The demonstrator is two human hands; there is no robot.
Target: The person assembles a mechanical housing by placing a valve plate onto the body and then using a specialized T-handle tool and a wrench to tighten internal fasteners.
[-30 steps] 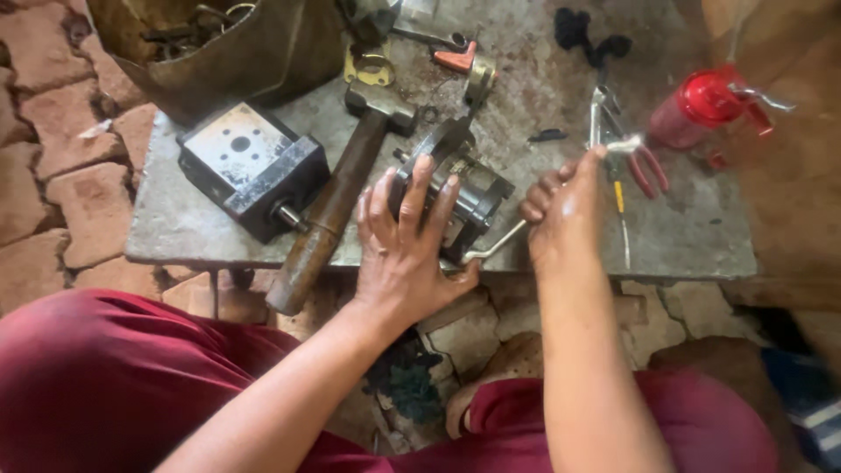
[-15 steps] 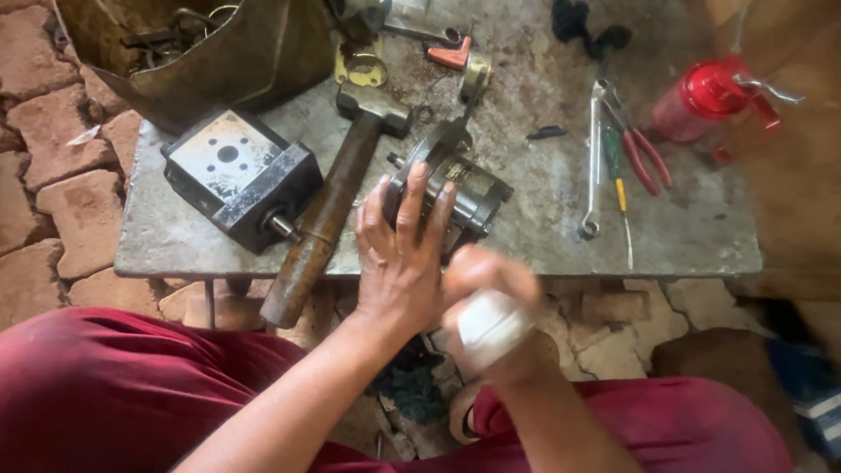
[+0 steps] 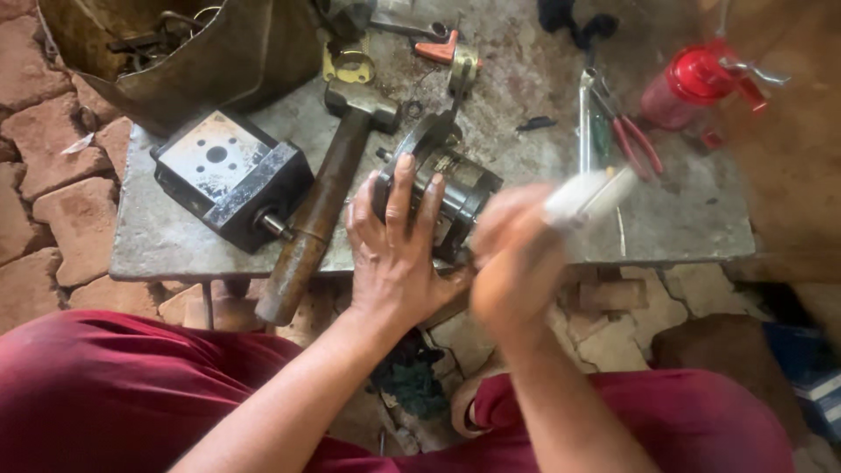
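Hammer (image 3: 324,206) centre-left on tabletop (image 3: 683,219); grey block housing (image 3: 229,175) left; red-handled pliers (image 3: 632,140), red spray bottle (image 3: 696,83) far right.

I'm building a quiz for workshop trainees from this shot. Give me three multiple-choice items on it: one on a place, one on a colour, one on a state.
1. Where does the hammer lie?
A. between the square metal block and the round metal part
B. inside the sack
C. on the brick floor

2. What colour is the spray bottle?
A. green
B. red
C. yellow

3. What is the left hand doing?
A. resting flat on the table, nothing under it
B. hanging off the table
C. gripping the round metal part

Answers: 1 A, its handle runs between the two. 2 B, its body is plainly red. 3 C, the fingers spread over the part; the right hand is blurred.
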